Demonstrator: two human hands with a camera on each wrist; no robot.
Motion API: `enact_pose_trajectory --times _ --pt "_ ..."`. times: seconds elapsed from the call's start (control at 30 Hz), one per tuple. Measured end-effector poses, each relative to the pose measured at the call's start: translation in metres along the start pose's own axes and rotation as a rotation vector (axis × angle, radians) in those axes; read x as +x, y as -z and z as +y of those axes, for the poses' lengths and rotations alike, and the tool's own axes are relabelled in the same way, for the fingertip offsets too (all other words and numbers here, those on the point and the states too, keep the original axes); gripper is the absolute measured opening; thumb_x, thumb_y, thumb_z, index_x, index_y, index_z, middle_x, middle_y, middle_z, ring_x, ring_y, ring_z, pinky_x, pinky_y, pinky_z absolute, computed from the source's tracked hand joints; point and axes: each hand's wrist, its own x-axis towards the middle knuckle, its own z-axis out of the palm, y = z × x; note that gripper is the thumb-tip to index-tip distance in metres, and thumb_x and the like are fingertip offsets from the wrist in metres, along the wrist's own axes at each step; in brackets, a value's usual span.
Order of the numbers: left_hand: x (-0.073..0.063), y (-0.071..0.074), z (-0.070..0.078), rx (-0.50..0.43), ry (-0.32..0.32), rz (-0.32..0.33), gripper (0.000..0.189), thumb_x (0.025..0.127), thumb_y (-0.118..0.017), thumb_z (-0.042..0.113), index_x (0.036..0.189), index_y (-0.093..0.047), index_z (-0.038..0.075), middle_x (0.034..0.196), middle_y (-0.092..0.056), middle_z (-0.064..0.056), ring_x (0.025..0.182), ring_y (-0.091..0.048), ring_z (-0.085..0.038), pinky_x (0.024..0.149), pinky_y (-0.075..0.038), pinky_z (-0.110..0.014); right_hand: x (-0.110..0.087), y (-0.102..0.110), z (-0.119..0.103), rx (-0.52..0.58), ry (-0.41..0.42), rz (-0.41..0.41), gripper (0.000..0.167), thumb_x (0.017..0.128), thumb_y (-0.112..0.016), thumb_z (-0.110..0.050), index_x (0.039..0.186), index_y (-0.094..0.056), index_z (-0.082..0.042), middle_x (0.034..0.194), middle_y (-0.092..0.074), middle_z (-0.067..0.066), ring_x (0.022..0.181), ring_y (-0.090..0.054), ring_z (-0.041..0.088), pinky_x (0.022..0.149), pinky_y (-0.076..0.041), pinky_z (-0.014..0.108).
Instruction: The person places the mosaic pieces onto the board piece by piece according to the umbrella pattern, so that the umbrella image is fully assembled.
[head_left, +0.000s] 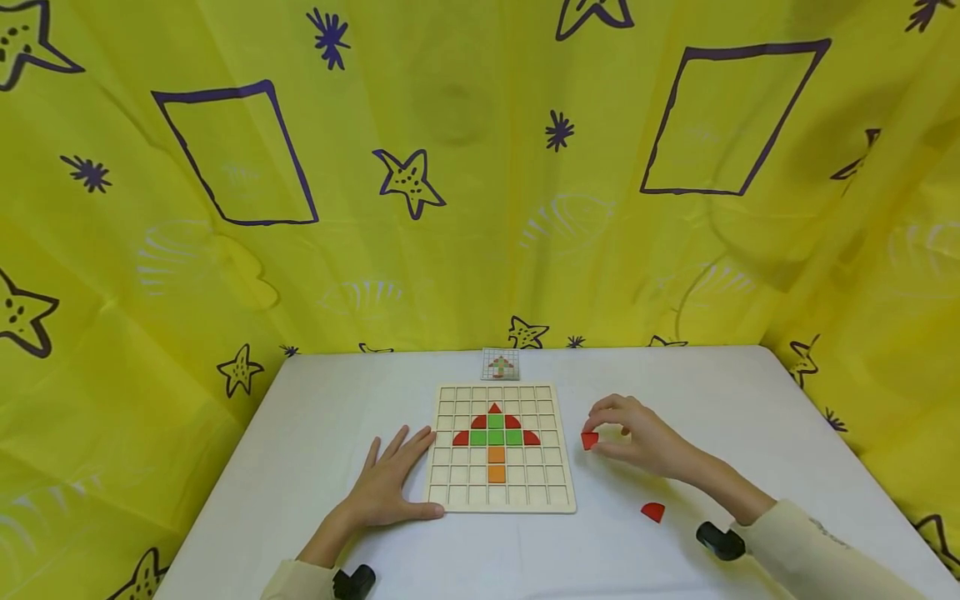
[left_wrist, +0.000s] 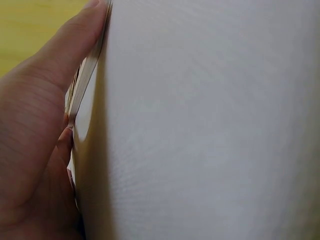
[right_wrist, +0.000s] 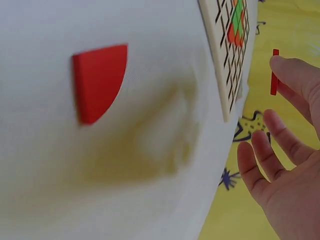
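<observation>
A pale wooden grid board (head_left: 457, 498) lies on the white table, with green squares, orange squares and red pieces set in its cells. My left hand (head_left: 384, 487) rests spread at the board's left edge, thumb at the near corner; in the left wrist view the thumb (left_wrist: 65, 50) lies along that edge. To the right of the board, my right hand (head_left: 645, 437) pinches a red piece (head_left: 589, 440) between thumb and fingertip, seen edge-on in the right wrist view. A red quarter-circle piece (head_left: 653, 512) lies on the table below that hand.
Behind the board's far edge sits a small pattern card (head_left: 500, 364) with a similar coloured figure. A yellow curtain (head_left: 480, 250) with starfish drawings hangs around the white table (head_left: 360, 383). Black wrist cameras are strapped at both sleeves.
</observation>
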Motion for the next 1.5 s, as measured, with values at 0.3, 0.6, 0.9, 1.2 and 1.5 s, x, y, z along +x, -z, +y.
enact_pose_trajectory --times 0.3,0.6,0.9,1.2,1.5 --pt "-0.001 0.000 0.001 0.006 0.011 0.003 0.118 0.067 -0.074 0.083 0.163 -0.032 0.028 0.169 -0.027 0.007 0.158 -0.010 -0.030 0.121 0.005 -0.067 0.017 -0.023 -0.024 0.036 0.059 -0.062 0.016 0.089 -0.082 -0.017 0.102 -0.077 -0.024 0.118 -0.064 0.001 0.108 -0.054 0.025 0.080 -0.053 0.038" --pt "0.000 0.000 0.003 0.011 -0.016 0.021 0.117 0.069 -0.076 0.079 0.162 -0.034 0.023 0.168 -0.031 0.001 0.157 -0.015 -0.036 0.119 0.001 -0.071 0.032 -0.051 -0.046 0.093 0.114 -0.117 0.015 0.091 -0.080 -0.017 0.104 -0.076 -0.023 0.120 -0.064 0.003 0.110 -0.053 0.022 0.086 -0.050 0.039" --pt "-0.001 0.004 0.008 0.003 -0.037 0.024 0.114 0.071 -0.077 0.076 0.160 -0.037 0.019 0.166 -0.034 -0.005 0.154 -0.017 -0.041 0.117 -0.001 -0.075 0.042 -0.083 -0.058 0.149 0.131 -0.125 0.014 0.091 -0.079 -0.015 0.104 -0.077 -0.020 0.119 -0.064 -0.001 0.113 -0.053 0.019 0.095 -0.048 0.041" --pt "0.000 0.011 0.013 0.021 0.025 -0.044 0.114 0.071 -0.078 0.075 0.161 -0.036 0.020 0.168 -0.031 -0.002 0.157 -0.012 -0.037 0.119 0.003 -0.071 0.042 -0.102 -0.063 0.140 0.118 -0.138 0.012 0.089 -0.082 -0.018 0.100 -0.077 -0.021 0.118 -0.060 -0.005 0.113 -0.049 0.017 0.095 -0.046 0.038" --pt "0.000 0.004 0.007 0.005 -0.012 0.014 0.116 0.068 -0.078 0.076 0.161 -0.037 0.020 0.167 -0.033 -0.002 0.156 -0.016 -0.037 0.119 0.000 -0.072 0.038 -0.112 -0.067 0.075 0.065 -0.121 0.013 0.086 -0.083 -0.018 0.097 -0.078 -0.023 0.117 -0.059 -0.006 0.109 -0.046 0.016 0.090 -0.048 0.035"
